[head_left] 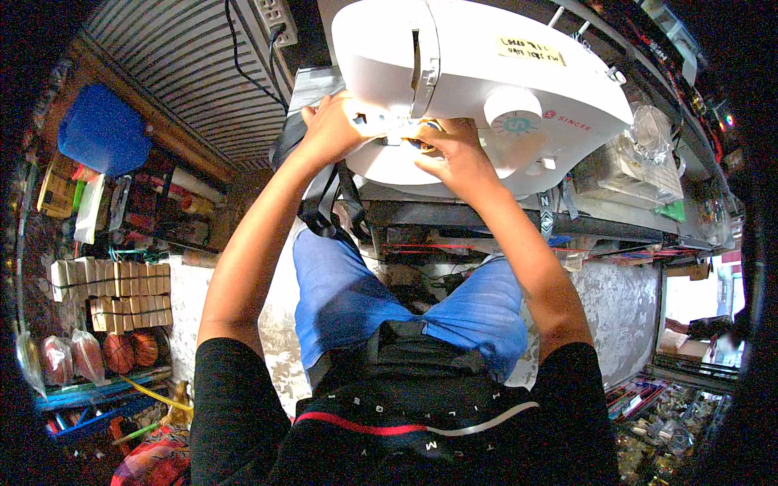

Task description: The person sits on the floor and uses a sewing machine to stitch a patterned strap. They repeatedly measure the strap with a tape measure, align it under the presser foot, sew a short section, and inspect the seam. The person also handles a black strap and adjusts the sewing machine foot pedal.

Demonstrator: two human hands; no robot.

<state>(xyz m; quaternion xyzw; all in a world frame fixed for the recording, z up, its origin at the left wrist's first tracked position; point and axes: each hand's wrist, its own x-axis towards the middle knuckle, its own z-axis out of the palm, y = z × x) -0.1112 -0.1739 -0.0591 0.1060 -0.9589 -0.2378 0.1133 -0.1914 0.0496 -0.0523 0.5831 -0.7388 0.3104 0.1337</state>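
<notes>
A white sewing machine [381, 49] with a large dial [512, 113] fills the upper middle, its lit needle area between my hands. My left hand [336, 125] is at the left of that area, fingers bent inward; what its fingertips hold is too small and bright to make out. My right hand [454, 158] reaches under the head on the right, thumb and fingers curled round a small dark and yellowish thing that I cannot identify. Black straps [324, 198] hang below the machine's front edge, beside my left wrist.
A power strip [274, 14] with cables is behind the machine's left. A blue container [101, 130], boxes [113, 283] and several balls [119, 354] stand on the left. A clear plastic bin [636, 170] is on the right, and my jean-covered legs [340, 283] are under the table.
</notes>
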